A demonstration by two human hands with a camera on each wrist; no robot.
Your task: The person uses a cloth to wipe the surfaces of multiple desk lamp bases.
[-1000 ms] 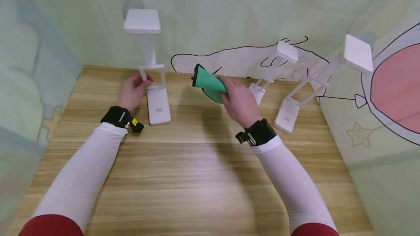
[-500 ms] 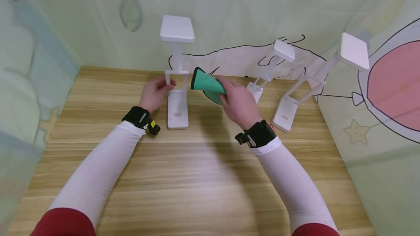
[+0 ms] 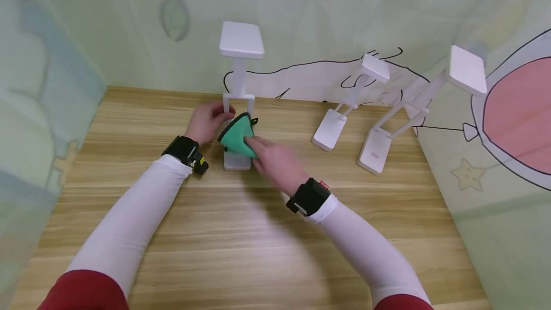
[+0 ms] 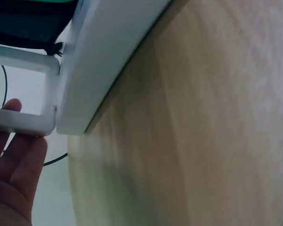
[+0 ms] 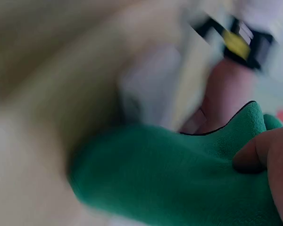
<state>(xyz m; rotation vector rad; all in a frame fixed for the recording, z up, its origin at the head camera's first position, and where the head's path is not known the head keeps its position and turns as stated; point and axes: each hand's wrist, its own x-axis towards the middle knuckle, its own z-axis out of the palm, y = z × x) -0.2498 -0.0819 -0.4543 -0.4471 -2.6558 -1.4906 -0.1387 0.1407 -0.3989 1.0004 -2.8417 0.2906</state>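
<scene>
My left hand (image 3: 205, 122) grips one leg of the forked arm of a white desk lamp (image 3: 242, 39), which stands upright left of centre. In the left wrist view, its fingers curl round the leg of the white bracket (image 4: 23, 123) beside the thick base (image 4: 106, 61). A green cloth with black edging (image 3: 236, 137) is pinched in my right hand (image 3: 279, 162). It hangs over the lamp's base and hides most of it; only the front end shows. The right wrist view shows the bunched cloth (image 5: 174, 174) with the lamp blurred behind.
Two more white desk lamps stand to the right, a smaller-looking one (image 3: 329, 130) near the back edge and another (image 3: 375, 151) nearer the right edge. The wooden table (image 3: 241, 252) meets a printed curtain (image 3: 310, 18) behind.
The left hand has shifted the lamp rightward, toward the middle. My right hand has brought the cloth left and down over the lamp's base, uncovering the small lamp behind it.
</scene>
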